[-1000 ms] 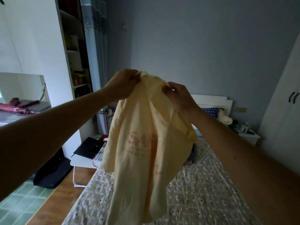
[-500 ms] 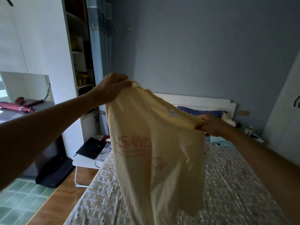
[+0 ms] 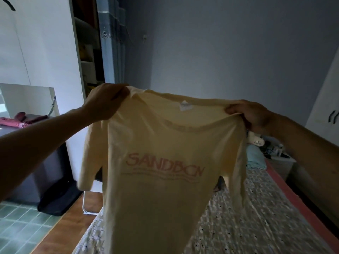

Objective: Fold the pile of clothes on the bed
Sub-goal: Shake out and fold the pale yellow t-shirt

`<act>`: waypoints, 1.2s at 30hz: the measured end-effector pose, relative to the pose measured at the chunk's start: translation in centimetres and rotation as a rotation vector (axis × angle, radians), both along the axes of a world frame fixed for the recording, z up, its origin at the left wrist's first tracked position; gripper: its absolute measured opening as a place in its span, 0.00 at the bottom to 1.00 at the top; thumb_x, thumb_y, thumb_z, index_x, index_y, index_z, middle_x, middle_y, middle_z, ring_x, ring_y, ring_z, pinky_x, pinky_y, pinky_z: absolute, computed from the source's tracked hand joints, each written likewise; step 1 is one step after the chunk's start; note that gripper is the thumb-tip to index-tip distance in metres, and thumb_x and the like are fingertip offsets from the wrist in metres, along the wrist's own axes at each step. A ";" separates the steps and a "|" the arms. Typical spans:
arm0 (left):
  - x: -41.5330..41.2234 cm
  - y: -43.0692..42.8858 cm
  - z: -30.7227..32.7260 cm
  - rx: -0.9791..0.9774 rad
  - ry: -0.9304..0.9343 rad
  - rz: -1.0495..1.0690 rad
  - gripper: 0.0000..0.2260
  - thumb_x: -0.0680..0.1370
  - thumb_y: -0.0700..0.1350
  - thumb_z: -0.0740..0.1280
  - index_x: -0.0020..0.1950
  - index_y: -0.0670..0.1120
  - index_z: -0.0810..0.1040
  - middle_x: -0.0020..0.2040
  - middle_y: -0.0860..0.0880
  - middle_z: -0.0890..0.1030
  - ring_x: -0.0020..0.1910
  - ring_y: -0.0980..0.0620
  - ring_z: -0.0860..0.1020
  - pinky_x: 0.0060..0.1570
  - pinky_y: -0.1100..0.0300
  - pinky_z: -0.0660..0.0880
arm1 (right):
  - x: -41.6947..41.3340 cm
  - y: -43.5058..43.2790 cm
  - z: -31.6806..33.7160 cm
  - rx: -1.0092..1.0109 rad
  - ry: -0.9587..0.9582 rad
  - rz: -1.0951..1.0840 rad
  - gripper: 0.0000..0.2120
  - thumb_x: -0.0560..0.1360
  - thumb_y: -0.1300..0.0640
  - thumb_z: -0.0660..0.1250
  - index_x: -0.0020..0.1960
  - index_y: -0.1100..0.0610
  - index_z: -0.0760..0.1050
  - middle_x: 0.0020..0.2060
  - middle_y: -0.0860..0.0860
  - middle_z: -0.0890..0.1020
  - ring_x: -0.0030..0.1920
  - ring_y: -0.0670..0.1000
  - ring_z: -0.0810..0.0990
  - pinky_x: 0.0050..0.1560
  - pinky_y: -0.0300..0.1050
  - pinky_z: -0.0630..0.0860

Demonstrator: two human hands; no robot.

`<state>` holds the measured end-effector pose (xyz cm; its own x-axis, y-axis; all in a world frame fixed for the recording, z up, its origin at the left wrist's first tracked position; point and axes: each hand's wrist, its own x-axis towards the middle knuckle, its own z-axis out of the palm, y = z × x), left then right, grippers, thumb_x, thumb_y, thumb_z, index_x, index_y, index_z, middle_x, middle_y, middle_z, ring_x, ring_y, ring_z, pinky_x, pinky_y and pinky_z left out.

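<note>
A pale yellow T-shirt [image 3: 161,189] with pink lettering on its chest hangs spread out in the air above the bed [image 3: 256,226]. My left hand [image 3: 105,102] pinches its left shoulder, and my right hand [image 3: 251,114] grips its right shoulder. Both short sleeves dangle at the sides. The neckline with a small white label sits between my hands. The shirt hides the middle of the bed, so no pile of clothes shows.
The bed has a checked grey cover and a red edge on the right. A teal pillow [image 3: 255,158] and a soft toy [image 3: 255,141] lie at its head. A white nightstand [image 3: 280,162] stands right, a wardrobe [image 3: 328,110] beyond. Left are a shelf, a dark desk [image 3: 27,162], a bag [image 3: 58,200].
My hands have moved apart, the right one out to the right, and the bunched shirt has opened flat so that its whole front and lettering face me.
</note>
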<state>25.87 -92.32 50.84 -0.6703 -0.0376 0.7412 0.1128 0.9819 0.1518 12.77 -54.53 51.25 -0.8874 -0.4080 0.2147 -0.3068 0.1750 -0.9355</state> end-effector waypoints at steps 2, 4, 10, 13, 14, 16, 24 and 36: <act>0.0 -0.1 0.1 0.062 0.014 -0.004 0.16 0.86 0.50 0.54 0.60 0.45 0.79 0.47 0.46 0.79 0.47 0.45 0.78 0.53 0.44 0.76 | 0.6 -0.3 0.5 -0.047 -0.009 0.039 0.05 0.79 0.55 0.65 0.53 0.54 0.78 0.43 0.51 0.82 0.41 0.50 0.80 0.45 0.44 0.77; 0.2 -0.5 0.3 0.116 0.024 -0.051 0.15 0.85 0.52 0.54 0.52 0.47 0.78 0.41 0.49 0.78 0.42 0.46 0.77 0.49 0.45 0.76 | 1.1 -0.4 1.0 0.002 0.045 0.137 0.10 0.81 0.51 0.61 0.50 0.55 0.78 0.37 0.48 0.83 0.36 0.47 0.81 0.38 0.41 0.78; 1.2 -0.9 0.8 0.091 -0.011 -0.096 0.30 0.75 0.71 0.52 0.49 0.46 0.76 0.41 0.46 0.79 0.40 0.45 0.79 0.42 0.47 0.79 | 1.6 0.7 1.7 0.127 0.246 0.358 0.31 0.68 0.31 0.67 0.56 0.56 0.79 0.38 0.46 0.84 0.37 0.45 0.83 0.37 0.38 0.79; 1.4 -1.3 0.8 0.033 0.001 -0.098 0.27 0.75 0.71 0.52 0.51 0.49 0.74 0.42 0.47 0.78 0.40 0.46 0.79 0.41 0.48 0.78 | 1.5 1.5 1.7 0.163 0.259 0.459 0.33 0.57 0.25 0.72 0.54 0.45 0.81 0.44 0.45 0.85 0.44 0.45 0.84 0.43 0.40 0.82; 1.5 -1.5 0.7 0.025 0.002 -0.114 0.23 0.76 0.69 0.52 0.50 0.52 0.73 0.42 0.47 0.78 0.40 0.46 0.79 0.41 0.46 0.79 | 1.6 1.6 1.8 0.188 0.253 0.477 0.35 0.56 0.26 0.73 0.56 0.45 0.80 0.47 0.46 0.85 0.48 0.47 0.84 0.46 0.41 0.82; 1.7 -1.8 0.4 0.009 -0.013 -0.147 0.15 0.80 0.64 0.53 0.49 0.55 0.72 0.42 0.48 0.78 0.41 0.47 0.79 0.43 0.43 0.80 | 1.6 1.8 2.0 0.257 0.253 0.472 0.37 0.57 0.33 0.78 0.61 0.48 0.76 0.53 0.48 0.85 0.54 0.50 0.84 0.48 0.40 0.81; 1.2 -2.9 -0.4 0.079 -0.069 -0.121 0.10 0.85 0.51 0.56 0.48 0.53 0.73 0.41 0.53 0.75 0.41 0.54 0.76 0.41 0.56 0.72 | 0.7 1.6 1.1 0.313 0.230 0.304 0.29 0.62 0.36 0.77 0.55 0.54 0.83 0.51 0.52 0.85 0.51 0.51 0.84 0.49 0.41 0.81; 0.6 -3.3 -1.6 0.534 -0.201 -0.212 0.11 0.82 0.40 0.65 0.43 0.53 0.80 0.44 0.51 0.78 0.42 0.58 0.76 0.45 0.63 0.71 | -0.6 -2.4 -0.6 0.346 0.188 0.045 0.11 0.81 0.67 0.58 0.42 0.65 0.74 0.28 0.57 0.73 0.26 0.50 0.72 0.31 0.43 0.71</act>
<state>26.51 -95.62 49.21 -0.8286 -0.2198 0.5149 0.2156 0.7236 0.6557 12.15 -56.93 50.63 -0.8252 -0.5224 0.2147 -0.4816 0.4523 -0.7507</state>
